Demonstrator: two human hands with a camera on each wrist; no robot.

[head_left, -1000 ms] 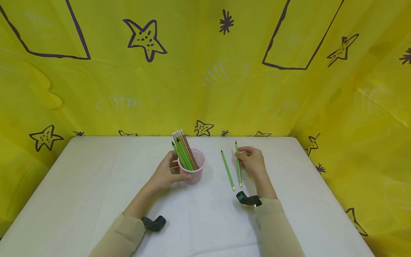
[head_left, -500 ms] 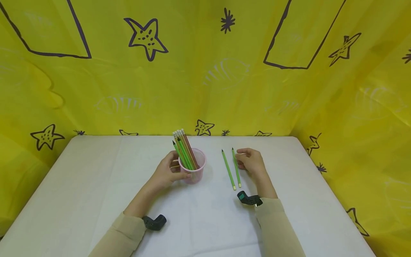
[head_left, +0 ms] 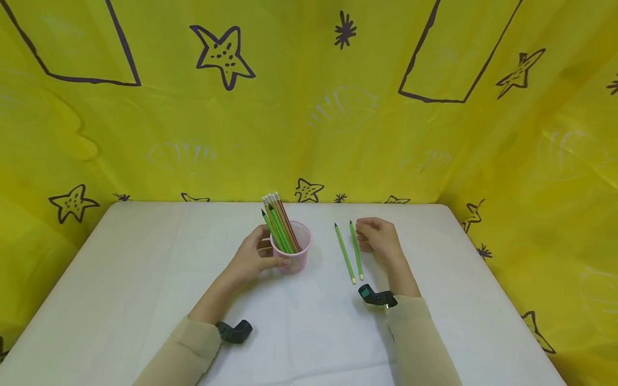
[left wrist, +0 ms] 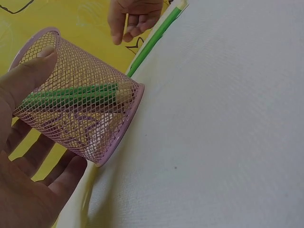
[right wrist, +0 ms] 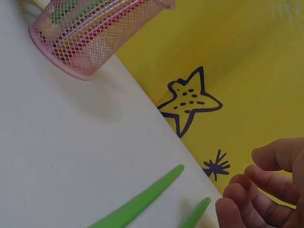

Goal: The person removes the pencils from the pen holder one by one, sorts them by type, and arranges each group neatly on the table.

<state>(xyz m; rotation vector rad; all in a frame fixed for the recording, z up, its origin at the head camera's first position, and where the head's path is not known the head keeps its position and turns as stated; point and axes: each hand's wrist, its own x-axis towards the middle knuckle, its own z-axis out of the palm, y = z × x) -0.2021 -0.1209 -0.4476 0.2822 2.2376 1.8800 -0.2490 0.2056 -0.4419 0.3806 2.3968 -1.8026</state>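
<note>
My left hand (head_left: 248,260) holds a pink mesh pencil cup (head_left: 295,264), fingers behind it and thumb across its near side. Inside, a bundle of pencils (head_left: 280,228) leans left; some are green with dark points up, others gold and red with white ends up. In the left wrist view, the cup's mesh (left wrist: 90,71) shows the pencils through it. To its right, two green pencils lie side by side on the table, a left one (head_left: 345,254) and a right one (head_left: 357,252). Just right of them hovers my right hand (head_left: 381,238), fingers loosely bent, holding nothing.
A white cloth (head_left: 299,332) covers the table. Yellow curtains (head_left: 289,134) with starfish drawings rise behind it and along its right side. Black wrist cameras sit on the left wrist (head_left: 235,332) and right wrist (head_left: 377,296).
My right hand has let go of the right green pencil, which now lies closer to the other one, its point shifted left. The hand has drawn slightly away. The left hand keeps its hold.
</note>
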